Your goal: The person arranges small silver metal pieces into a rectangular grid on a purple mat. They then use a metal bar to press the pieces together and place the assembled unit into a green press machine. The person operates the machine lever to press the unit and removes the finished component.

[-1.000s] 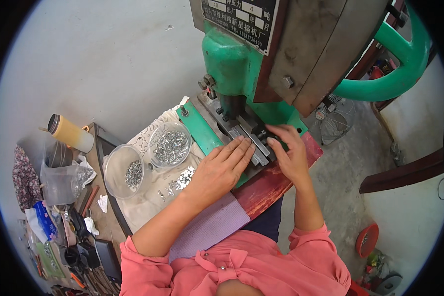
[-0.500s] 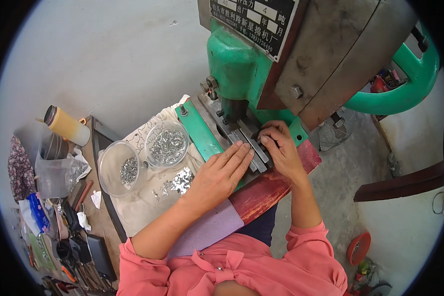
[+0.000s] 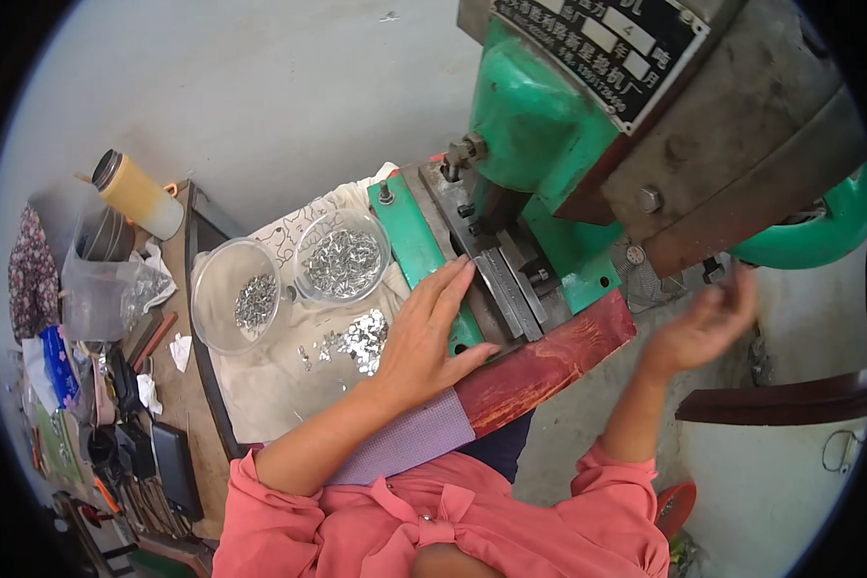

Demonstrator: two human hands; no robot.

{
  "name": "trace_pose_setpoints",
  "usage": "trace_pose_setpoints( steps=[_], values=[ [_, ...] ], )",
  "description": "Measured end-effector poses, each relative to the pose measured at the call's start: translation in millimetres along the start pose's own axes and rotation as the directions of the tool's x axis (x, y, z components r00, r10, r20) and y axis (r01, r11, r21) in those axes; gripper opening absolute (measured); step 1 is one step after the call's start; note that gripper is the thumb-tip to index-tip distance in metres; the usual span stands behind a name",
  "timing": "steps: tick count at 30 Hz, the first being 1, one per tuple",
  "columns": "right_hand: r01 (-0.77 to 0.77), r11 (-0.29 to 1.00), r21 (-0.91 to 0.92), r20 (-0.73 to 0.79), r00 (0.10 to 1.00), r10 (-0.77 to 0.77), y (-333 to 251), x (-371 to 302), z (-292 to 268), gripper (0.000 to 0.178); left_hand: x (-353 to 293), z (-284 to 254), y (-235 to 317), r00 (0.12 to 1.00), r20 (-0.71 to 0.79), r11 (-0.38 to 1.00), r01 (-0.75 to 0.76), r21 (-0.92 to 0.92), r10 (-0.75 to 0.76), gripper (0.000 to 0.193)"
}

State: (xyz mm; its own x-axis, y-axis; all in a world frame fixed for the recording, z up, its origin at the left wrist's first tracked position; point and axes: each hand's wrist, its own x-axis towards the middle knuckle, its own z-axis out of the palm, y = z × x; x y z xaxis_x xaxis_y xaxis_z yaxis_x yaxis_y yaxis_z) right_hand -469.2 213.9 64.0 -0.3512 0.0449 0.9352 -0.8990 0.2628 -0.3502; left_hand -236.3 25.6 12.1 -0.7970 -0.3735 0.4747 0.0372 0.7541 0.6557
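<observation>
My left hand (image 3: 424,337) lies over the near left side of a steel die (image 3: 511,289) on the bed of a green press (image 3: 530,116). Its fingers are stretched out and the thumb is spread, with the fingertips at the die's left edge. Off to the right of the press, my right hand (image 3: 700,326) is in the air, a little blurred, its fingers loosely curved and apart with nothing seen in them. It is just below a green wheel rim (image 3: 819,236). The press ram comes down behind the die, and whatever lies under it is hidden.
Two clear tubs of small metal parts, one fuller (image 3: 342,265) and one (image 3: 223,332) less full, stand on a cloth to the left. Beside them lies a pile of shiny flat pieces (image 3: 364,337). A yellow tumbler (image 3: 144,197) and tools crowd the side table. A red board (image 3: 549,371) edges the bed.
My right hand has left the die and swung right toward the wheel. My left hand stays by the die, its thumb now spread. The whole view has shifted, moving the press rightward in it.
</observation>
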Motion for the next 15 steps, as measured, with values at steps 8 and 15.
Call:
trace_pose_setpoints(
  steps=[8,15],
  values=[
    [-0.22,0.906,0.361,-0.051,0.966,0.255,23.8,151.8,-14.0,0.048,4.9,15.8,3.4,0.993,-0.018,0.99,0.114,-0.078,-0.115,0.106],
    [-0.336,0.92,0.203,0.084,0.942,0.326,41.4,186.4,-25.2,0.041,7.3,31.0,1.9,0.986,-0.09,0.99,0.138,-0.037,-0.14,0.106]
  ],
)
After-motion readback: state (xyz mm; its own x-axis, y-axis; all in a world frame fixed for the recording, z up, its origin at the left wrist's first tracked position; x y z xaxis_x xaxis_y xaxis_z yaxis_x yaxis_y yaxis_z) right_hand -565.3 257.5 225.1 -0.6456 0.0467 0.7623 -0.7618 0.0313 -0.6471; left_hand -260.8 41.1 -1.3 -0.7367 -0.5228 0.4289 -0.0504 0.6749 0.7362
